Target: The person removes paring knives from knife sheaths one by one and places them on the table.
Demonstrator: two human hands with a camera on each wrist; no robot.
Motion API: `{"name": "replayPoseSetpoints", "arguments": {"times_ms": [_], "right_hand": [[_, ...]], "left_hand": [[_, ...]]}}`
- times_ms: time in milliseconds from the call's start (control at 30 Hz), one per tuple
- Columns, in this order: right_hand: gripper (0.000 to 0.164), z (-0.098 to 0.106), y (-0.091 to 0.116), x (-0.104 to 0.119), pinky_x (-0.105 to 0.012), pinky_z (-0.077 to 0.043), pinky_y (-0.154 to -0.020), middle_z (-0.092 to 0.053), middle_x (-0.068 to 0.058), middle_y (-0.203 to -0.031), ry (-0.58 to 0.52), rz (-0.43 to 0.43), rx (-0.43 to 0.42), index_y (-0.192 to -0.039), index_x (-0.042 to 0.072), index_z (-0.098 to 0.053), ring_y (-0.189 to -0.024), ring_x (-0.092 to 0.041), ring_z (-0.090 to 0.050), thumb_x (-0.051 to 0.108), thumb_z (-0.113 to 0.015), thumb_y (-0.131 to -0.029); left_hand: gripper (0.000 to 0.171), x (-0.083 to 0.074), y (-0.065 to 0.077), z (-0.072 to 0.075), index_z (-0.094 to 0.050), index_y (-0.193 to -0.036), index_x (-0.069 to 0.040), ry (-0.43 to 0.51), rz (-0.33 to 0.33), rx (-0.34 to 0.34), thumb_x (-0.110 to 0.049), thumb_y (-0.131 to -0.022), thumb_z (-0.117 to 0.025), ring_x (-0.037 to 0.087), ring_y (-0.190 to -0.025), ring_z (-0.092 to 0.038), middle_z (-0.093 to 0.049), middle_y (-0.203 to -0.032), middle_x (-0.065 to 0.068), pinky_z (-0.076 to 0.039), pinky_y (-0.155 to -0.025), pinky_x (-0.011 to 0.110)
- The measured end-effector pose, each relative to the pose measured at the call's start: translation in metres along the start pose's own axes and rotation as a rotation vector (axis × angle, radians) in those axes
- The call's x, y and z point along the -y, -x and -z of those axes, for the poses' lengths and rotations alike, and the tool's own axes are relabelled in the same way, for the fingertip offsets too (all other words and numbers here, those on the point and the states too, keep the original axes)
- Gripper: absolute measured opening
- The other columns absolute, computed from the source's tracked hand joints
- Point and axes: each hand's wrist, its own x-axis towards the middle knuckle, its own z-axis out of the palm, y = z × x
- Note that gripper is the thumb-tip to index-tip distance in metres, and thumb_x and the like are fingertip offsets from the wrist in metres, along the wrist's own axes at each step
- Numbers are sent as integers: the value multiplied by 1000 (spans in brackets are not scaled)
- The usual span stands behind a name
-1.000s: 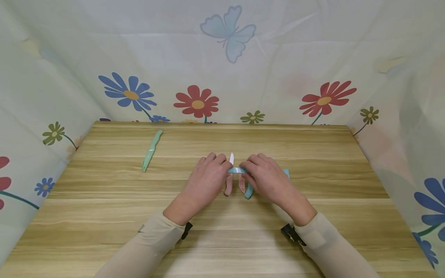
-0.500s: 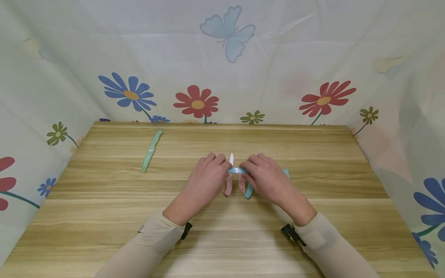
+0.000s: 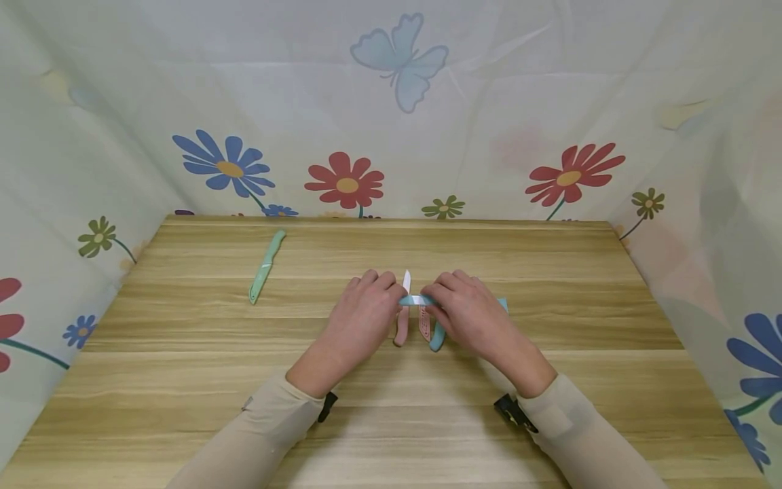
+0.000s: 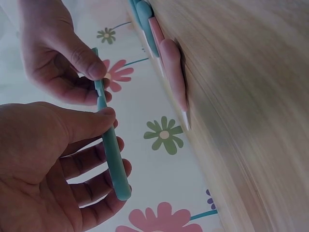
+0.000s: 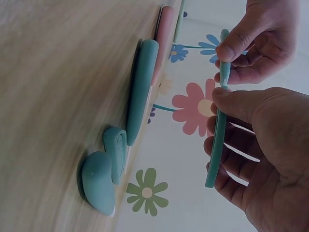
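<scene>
Both hands hold a teal-blue paring knife [image 3: 419, 299] level over the middle of the table. My left hand [image 3: 366, 309] pinches its handle [image 4: 115, 166] between thumb and fingers. My right hand [image 3: 467, 309] grips the sheath [image 5: 218, 140], which covers most of the blade. A short white stretch shows between the hands in the head view. Beneath them lie a pink knife [image 3: 402, 324] with a bare white blade, a pink sheath [image 3: 424, 323] and another teal handle [image 3: 438, 337]. More teal pieces [image 5: 115, 152] lie under the right hand, partly hidden in the head view.
A green knife in its sheath [image 3: 267, 266] lies at the back left of the wooden table [image 3: 201, 380]. Flower-printed cloth [image 3: 482, 122] hangs behind the table and along both sides.
</scene>
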Motion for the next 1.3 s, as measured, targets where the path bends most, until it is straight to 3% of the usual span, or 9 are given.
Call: {"name": "replayPoseSetpoints", "arguments": {"times_ms": [1300], "right_hand": [[25,1,-1,-3,-37,-55,-79,-72,-5,-109,7,-17,-3,-116,8,-78,-92,-22,-62,18,-84,-94]], "left_hand": [[21,4,0,-1,-79,-109,-9,15,20,-6,-18,-92,-86,22,-85,-53,-65,-97,2,-50,-72,35]]}}
